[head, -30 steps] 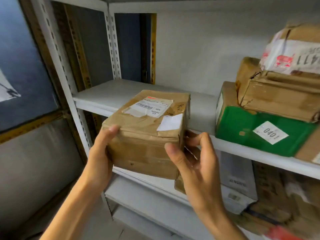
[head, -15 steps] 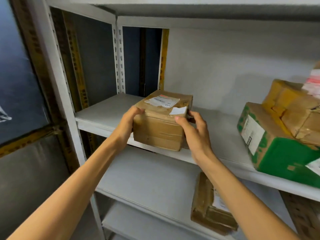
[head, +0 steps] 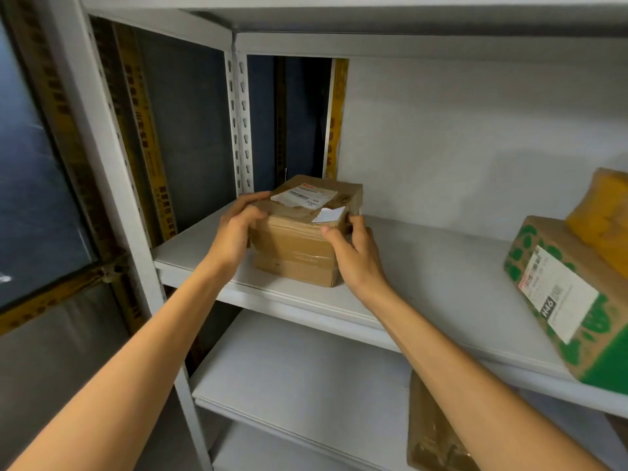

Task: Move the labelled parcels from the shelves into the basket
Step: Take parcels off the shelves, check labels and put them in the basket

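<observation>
Far to the left a dark glass pane (head: pixel 37 185) sits behind strips of yellow printed tape (head: pixel 149 141). Next comes the pale metal upright (head: pixel 112 164) of the shelving.

The person's left arm reaches up and in from the lower left. The left hand (head: pixel 238 229) is clamped on the left side of the brown parcel (head: pixel 295 246), with its fingers curled over the top left edge beside the shipping label (head: pixel 302 195).

The parcel sits near the left end of the middle shelf (head: pixel 441 283), close to the back corner post (head: pixel 239 124). Its base looks to rest on the board. It is wrapped in brown tape, and a small white slip (head: pixel 328 215) is stuck at its front top edge.

The right hand (head: pixel 356 260) grips the parcel's right front corner. The thumb is pressed on the front face just under the white slip, and the fingers are wrapped round the right side. So both hands hold the one parcel between them.

Further right the shelf board runs bare, well apart from the next box. That is a green-and-brown carton (head: pixel 571 300) with a long white label, lying tilted at the right edge. A yellow parcel (head: pixel 605 212) lies on top of it.

Below, on the lower shelf (head: pixel 306 375), another brown taped parcel (head: pixel 431 430) shows under the right forearm.
</observation>
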